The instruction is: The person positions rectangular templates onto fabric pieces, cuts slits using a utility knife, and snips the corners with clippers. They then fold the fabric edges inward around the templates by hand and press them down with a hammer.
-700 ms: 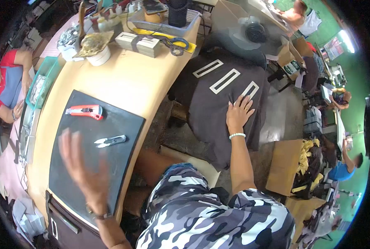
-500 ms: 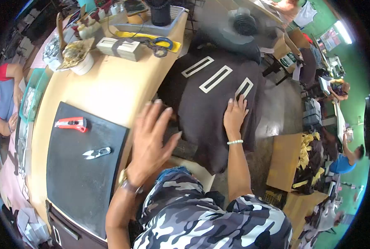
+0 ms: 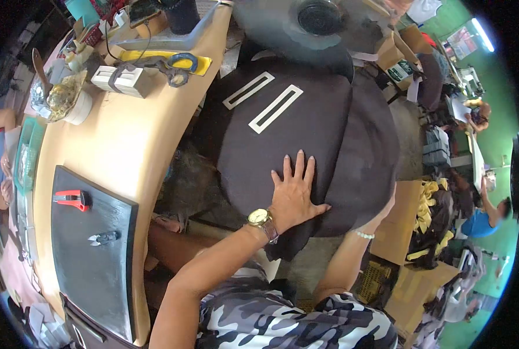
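Now the left hand (image 3: 294, 195) lies open on dark cloth (image 3: 282, 148); the right hand (image 3: 381, 217) has shifted to the cloth's edge, grip hidden; two white frames (image 3: 256, 125) remain visible.

Just ahead of our left hand (image 3: 294, 195) we have open cloth (image 3: 312, 136) up to the white frames (image 3: 281, 111), while our right hand (image 3: 386, 211) bars the right and a table (image 3: 146, 131) the left.

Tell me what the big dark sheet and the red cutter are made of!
The dark sheet looks like matte fabric: it drapes in soft folds and barely shines. The red cutter probably has a smooth plastic body, judging by its bright, even colour.
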### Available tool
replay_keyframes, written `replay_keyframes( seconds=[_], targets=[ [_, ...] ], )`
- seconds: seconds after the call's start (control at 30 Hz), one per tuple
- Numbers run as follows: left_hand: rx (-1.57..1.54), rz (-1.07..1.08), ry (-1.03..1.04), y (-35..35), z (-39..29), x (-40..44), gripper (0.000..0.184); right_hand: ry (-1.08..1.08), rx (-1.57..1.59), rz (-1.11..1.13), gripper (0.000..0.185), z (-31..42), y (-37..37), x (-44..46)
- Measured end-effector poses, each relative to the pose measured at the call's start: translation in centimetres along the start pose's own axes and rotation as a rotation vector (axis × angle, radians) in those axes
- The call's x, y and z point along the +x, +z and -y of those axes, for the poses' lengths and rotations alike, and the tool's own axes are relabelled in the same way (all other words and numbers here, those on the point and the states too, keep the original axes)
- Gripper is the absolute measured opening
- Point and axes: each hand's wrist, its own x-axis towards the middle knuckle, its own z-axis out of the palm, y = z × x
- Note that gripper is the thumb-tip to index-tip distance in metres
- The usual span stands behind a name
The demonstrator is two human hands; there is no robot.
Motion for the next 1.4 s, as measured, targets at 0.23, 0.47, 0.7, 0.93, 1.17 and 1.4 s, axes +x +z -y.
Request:
replay_keyframes(
  seconds=[0.23,0.47,0.7,0.93,1.17,1.4],
  targets=[
    [0.054,0.053,-0.018,2.1,-0.2,0.5,0.092,-0.085,-0.130,-0.245,0.040,1.5,-3.8,0.9],
    [0.115,0.015,0.009,3.1,0.0,0.6,0.085,-0.346,-0.169,-0.409,0.043,7.3,-6.9,2.4],
    [-0.017,0.060,-0.021,2.6,0.4,0.4,0.089,-0.528,-0.281,-0.430,0.047,12.6,-7.6,4.3],
    [-0.129,0.001,-0.014,2.6,2.2,0.5,0.089,-0.583,-0.387,-0.436,0.051,12.9,-8.6,3.0],
    [-0.091,0.012,-0.013,2.8,2.4,0.6,0.088,-0.689,-0.500,-0.477,0.055,14.2,-9.2,0.5],
    [-0.650,-0.017,0.260,-3.8,-0.2,-3.1,0.112,-1.165,-0.541,-0.407,0.059,14.7,-2.4,-6.5]
  ],
)
